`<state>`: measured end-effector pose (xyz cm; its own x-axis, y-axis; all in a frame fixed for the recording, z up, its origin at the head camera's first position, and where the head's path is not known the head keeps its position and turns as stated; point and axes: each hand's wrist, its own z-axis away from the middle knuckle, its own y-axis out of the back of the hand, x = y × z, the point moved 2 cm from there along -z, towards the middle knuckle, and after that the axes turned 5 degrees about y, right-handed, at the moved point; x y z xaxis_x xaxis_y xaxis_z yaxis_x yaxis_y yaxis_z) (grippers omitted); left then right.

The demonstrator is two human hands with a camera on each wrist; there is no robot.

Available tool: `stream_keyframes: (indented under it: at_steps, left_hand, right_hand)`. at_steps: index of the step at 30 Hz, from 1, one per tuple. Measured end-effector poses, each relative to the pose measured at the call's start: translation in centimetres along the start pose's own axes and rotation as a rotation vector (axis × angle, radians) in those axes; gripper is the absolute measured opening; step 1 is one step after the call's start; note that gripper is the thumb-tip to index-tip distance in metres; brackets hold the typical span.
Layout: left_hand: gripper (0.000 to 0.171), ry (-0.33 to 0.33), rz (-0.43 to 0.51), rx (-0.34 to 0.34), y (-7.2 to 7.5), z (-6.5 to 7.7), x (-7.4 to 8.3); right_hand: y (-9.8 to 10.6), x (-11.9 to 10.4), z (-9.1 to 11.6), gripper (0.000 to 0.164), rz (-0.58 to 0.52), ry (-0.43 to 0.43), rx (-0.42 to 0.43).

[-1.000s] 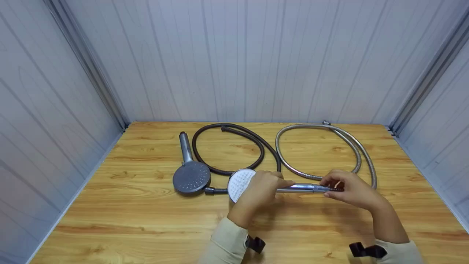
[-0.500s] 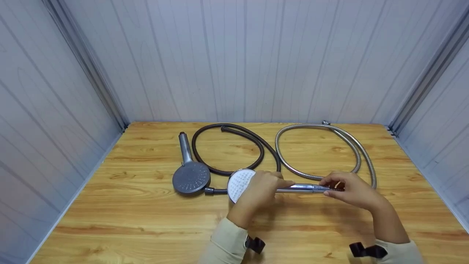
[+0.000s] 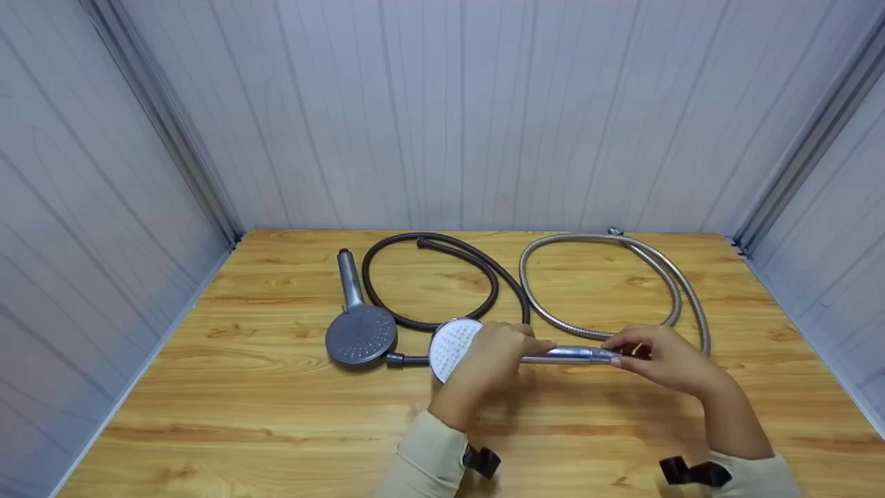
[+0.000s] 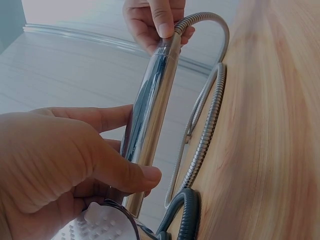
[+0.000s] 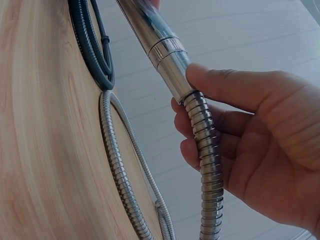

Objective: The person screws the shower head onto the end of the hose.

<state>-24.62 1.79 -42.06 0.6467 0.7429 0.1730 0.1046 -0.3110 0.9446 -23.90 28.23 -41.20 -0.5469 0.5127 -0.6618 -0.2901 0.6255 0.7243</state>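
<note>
Just right of a gray handheld shower head (image 3: 361, 334), a person's left hand (image 3: 487, 356) grips a white-faced chrome shower head (image 3: 449, 351) above the wood-grain table (image 3: 276, 429). At its handle's end, the right hand (image 3: 667, 356) pinches the silver hose's connector (image 5: 175, 77), its thumb now edged slightly upward, apparently turning the joint.

Pale streaked panels (image 3: 456, 117) are enclosing a wood-grain tabletop (image 3: 311, 429) on three sides, shaping what is looking like a compact work booth. Metal trim strips (image 3: 169, 124) are running down its two rear corners, and the tabletop is reaching back to the far panel. Lending the surface a workbench look, a gray handheld showerhead (image 3: 361, 337) and a dark shower hose (image 3: 496, 283) are lying side by side, while a silver shower hose (image 3: 675, 301) is looping at the right.
</note>
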Motion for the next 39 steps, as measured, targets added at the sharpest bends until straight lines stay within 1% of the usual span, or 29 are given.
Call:
stream_keyframes:
  at_steps: [3,8,16,20,26,33,39]
  left_hand:
    - [0.05,-0.006,-0.019,0.005,0.01,-0.02,0.0]
    - [0.049,-0.013,-0.026,0.01,0.11,0.01,-0.01]
    - [0.047,-0.014,-0.015,0.013,0.14,0.04,-0.02]
    - [0.048,-0.002,-0.008,0.002,0.05,0.01,0.02]
    - [0.048,-0.013,-0.001,0.01,-0.02,-0.05,-0.02]
    - [0.052,-0.061,-0.04,0.068,0.16,0.15,0.04]
    - [0.052,-0.052,-0.023,0.058,0.17,0.11,0.04]
  right_hand:
    - [0.09,-0.06,0.01,0.019,-0.009,-0.007,0.001]
    - [0.15,0.02,0.03,0.021,-0.007,-0.017,0.006]
    - [-0.1,0.03,-0.08,0.019,-0.005,0.051,0.031]
    - [-0.2,0.01,-0.13,0.022,-0.024,0.059,0.031]
    - [-0.22,-0.04,-0.11,0.02,-0.022,0.049,0.029]
    - [-0.06,0.03,0.01,0.019,-0.004,0.024,0.016]
    - [0.03,0.01,0.12,0.02,-0.008,0.003,0.0]
